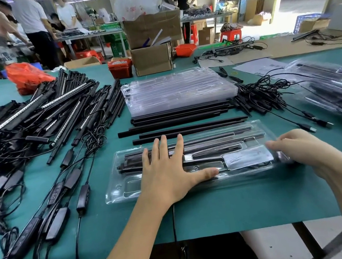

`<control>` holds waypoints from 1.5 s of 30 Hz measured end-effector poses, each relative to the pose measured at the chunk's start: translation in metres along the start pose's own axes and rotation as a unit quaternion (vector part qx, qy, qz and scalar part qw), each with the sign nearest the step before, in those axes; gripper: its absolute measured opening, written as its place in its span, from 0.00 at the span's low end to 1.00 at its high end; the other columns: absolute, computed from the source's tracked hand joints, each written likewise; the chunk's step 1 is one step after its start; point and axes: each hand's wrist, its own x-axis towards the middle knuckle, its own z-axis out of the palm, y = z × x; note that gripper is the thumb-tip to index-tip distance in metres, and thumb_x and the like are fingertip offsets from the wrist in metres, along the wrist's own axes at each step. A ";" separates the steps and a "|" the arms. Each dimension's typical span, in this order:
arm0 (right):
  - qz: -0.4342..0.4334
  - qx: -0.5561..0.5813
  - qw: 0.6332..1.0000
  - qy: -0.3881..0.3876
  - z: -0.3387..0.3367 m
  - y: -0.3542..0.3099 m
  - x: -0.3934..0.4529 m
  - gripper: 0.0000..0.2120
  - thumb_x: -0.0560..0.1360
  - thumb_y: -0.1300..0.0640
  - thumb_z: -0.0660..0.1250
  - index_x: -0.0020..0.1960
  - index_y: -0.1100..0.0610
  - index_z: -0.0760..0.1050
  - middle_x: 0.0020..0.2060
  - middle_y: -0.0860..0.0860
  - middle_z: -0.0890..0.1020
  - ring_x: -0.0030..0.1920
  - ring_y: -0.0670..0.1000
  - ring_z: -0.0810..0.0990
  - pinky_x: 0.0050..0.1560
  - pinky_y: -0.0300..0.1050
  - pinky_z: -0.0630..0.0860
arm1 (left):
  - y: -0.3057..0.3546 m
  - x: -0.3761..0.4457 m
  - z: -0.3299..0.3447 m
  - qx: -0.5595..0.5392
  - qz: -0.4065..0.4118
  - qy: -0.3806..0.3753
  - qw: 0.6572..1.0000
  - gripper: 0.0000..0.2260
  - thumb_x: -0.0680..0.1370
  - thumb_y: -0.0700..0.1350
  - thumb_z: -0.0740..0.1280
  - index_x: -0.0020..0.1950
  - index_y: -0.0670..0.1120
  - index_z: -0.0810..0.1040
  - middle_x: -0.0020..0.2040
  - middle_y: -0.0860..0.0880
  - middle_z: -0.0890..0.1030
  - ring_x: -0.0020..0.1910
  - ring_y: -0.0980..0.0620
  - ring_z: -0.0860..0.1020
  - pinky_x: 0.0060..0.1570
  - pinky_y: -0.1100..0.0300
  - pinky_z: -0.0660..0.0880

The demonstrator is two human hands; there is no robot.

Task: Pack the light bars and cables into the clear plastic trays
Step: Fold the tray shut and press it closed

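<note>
Tray (130,187) lies on the green counter (242,205) directly in front of the person, long axis left-right. It looks closed: a clear lid covers black light bars (211,140) and a cable bundle at the right end.

Left hand (167,173): flat, fingers straight and spread, palm pressing down on the tray's left-centre. Thumb reaches right along the near edge. Holds nothing.

Right hand (296,149): at the tray's right end, fingers curled against the edge of the lid. Whether they pinch the plastic or only press on it cannot be told; the fingertips are blurred.

Both hands are on the tray, one towards each end of the long axis. Judgement: the lid is being pressed shut, or the tray steadied for lifting. The right hand is nearer the packed trays (340,92), which lie well off to the right.

Supplies behind the tray: loose bars (183,127) parallel to it, just beyond its far edge; stack of empty trays (178,91) behind those. Cables (266,92) right of the stack. Large tangled heap of bars and cables (33,122) covers the left of the counter.

Risk: the thin lid may spring open if lifted by one end only.
</note>
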 end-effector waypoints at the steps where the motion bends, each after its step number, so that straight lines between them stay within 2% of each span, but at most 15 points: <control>1: -0.007 0.001 1.000 -0.008 -0.003 0.001 -0.001 0.23 0.77 0.56 0.70 0.25 0.59 0.74 0.26 0.53 0.72 0.30 0.51 0.69 0.38 0.45 0.66 | 0.000 0.000 0.000 -0.003 0.001 0.000 1.000 0.57 0.57 0.87 0.40 0.80 0.59 0.36 0.82 0.46 0.38 0.80 0.49 0.35 0.77 0.43 0.34; 3: -0.014 0.011 0.999 -0.042 -0.008 0.003 -0.004 0.21 0.78 0.58 0.69 0.26 0.58 0.74 0.21 0.50 0.72 0.22 0.47 0.66 0.30 0.40 0.64 | 0.000 0.000 -0.001 -0.009 0.001 -0.004 1.000 0.58 0.57 0.87 0.41 0.80 0.59 0.37 0.82 0.47 0.38 0.80 0.50 0.35 0.77 0.43 0.34; 4: -0.015 0.017 0.998 -0.062 -0.010 0.003 -0.005 0.19 0.78 0.58 0.69 0.29 0.59 0.75 0.20 0.49 0.71 0.20 0.46 0.65 0.26 0.36 0.62 | 0.000 -0.001 -0.001 -0.012 0.002 -0.007 1.000 0.58 0.57 0.87 0.41 0.80 0.59 0.37 0.82 0.47 0.38 0.80 0.50 0.35 0.77 0.43 0.34; 6: -0.016 0.028 0.995 -0.095 -0.014 0.003 -0.007 0.17 0.79 0.60 0.68 0.32 0.61 0.74 0.22 0.51 0.73 0.20 0.46 0.63 0.22 0.35 0.59 | -0.001 -0.001 -0.003 -0.011 0.004 -0.009 1.000 0.58 0.57 0.87 0.40 0.80 0.59 0.37 0.82 0.47 0.38 0.80 0.50 0.35 0.77 0.43 0.34; 9: -0.025 0.027 0.993 -0.112 -0.015 0.005 -0.008 0.18 0.80 0.59 0.67 0.31 0.59 0.73 0.26 0.55 0.75 0.22 0.47 0.66 0.25 0.39 0.58 | -0.001 -0.001 -0.004 -0.010 0.006 -0.016 1.000 0.57 0.57 0.87 0.41 0.80 0.59 0.36 0.82 0.47 0.38 0.79 0.50 0.34 0.77 0.43 0.34; 11: -0.035 0.039 0.993 -0.107 -0.013 0.005 -0.008 0.18 0.80 0.60 0.66 0.32 0.59 0.72 0.25 0.53 0.73 0.24 0.47 0.66 0.28 0.41 0.59 | 0.000 -0.001 -0.005 -0.011 0.002 -0.018 1.000 0.57 0.58 0.87 0.42 0.80 0.59 0.35 0.82 0.47 0.37 0.79 0.50 0.34 0.76 0.43 0.33; 18: -0.028 0.096 0.995 -0.028 -0.002 0.006 -0.001 0.15 0.78 0.65 0.68 0.33 0.61 0.72 0.22 0.49 0.74 0.26 0.50 0.70 0.32 0.45 0.64 | -0.001 0.002 -0.007 -0.024 -0.001 -0.024 0.999 0.57 0.59 0.87 0.44 0.80 0.59 0.35 0.82 0.47 0.37 0.79 0.50 0.33 0.76 0.42 0.32; 24: -0.038 0.083 0.996 -0.019 0.001 0.006 0.003 0.11 0.76 0.66 0.68 0.36 0.65 0.74 0.28 0.57 0.74 0.33 0.53 0.68 0.40 0.48 0.63 | -0.002 0.003 -0.007 -0.029 -0.002 -0.025 0.999 0.59 0.56 0.87 0.42 0.80 0.59 0.35 0.82 0.47 0.38 0.79 0.50 0.34 0.76 0.42 0.33; 27: -0.052 0.087 0.995 -0.019 0.000 0.007 0.003 0.13 0.77 0.65 0.68 0.34 0.62 0.73 0.26 0.54 0.73 0.31 0.52 0.67 0.35 0.45 0.62 | 0.000 0.004 -0.008 -0.031 -0.007 -0.023 0.999 0.59 0.55 0.87 0.41 0.80 0.59 0.36 0.82 0.47 0.38 0.79 0.49 0.34 0.76 0.41 0.34; 31: -0.027 0.143 0.986 -0.086 -0.009 0.004 0.001 0.12 0.79 0.64 0.66 0.37 0.60 0.74 0.27 0.51 0.71 0.25 0.46 0.68 0.24 0.36 0.62 | 0.000 0.006 -0.010 -0.044 -0.014 -0.028 0.999 0.59 0.55 0.87 0.42 0.81 0.59 0.38 0.82 0.47 0.39 0.80 0.49 0.35 0.76 0.43 0.34; 34: -0.004 0.158 0.980 -0.118 -0.013 0.001 0.002 0.11 0.79 0.65 0.64 0.38 0.59 0.73 0.27 0.51 0.69 0.26 0.47 0.68 0.25 0.37 0.60 | 0.000 0.007 -0.012 -0.053 -0.019 -0.036 0.998 0.59 0.56 0.87 0.44 0.81 0.59 0.38 0.82 0.48 0.39 0.80 0.50 0.35 0.76 0.43 0.33; 37: 0.006 0.175 0.977 -0.123 -0.010 -0.002 0.004 0.13 0.79 0.68 0.62 0.36 0.59 0.70 0.26 0.52 0.68 0.27 0.48 0.64 0.26 0.38 0.59 | 0.001 0.006 -0.014 -0.055 -0.019 -0.037 0.998 0.58 0.56 0.87 0.44 0.81 0.59 0.38 0.82 0.47 0.39 0.80 0.49 0.35 0.76 0.43 0.33; 40: 0.015 0.219 0.970 -0.101 -0.007 -0.001 0.005 0.11 0.77 0.71 0.64 0.37 0.62 0.73 0.26 0.53 0.72 0.24 0.47 0.67 0.22 0.35 0.63 | 0.000 0.006 -0.015 -0.050 -0.020 -0.040 0.998 0.58 0.56 0.87 0.45 0.81 0.59 0.37 0.82 0.47 0.38 0.80 0.49 0.35 0.76 0.42 0.34; 45: 0.022 0.232 0.968 -0.097 -0.009 -0.003 0.009 0.10 0.76 0.74 0.65 0.38 0.65 0.74 0.27 0.57 0.75 0.23 0.48 0.73 0.24 0.36 0.72 | -0.001 0.006 -0.016 -0.050 -0.018 -0.049 0.997 0.59 0.56 0.87 0.45 0.80 0.60 0.36 0.82 0.47 0.37 0.79 0.49 0.34 0.76 0.42 0.33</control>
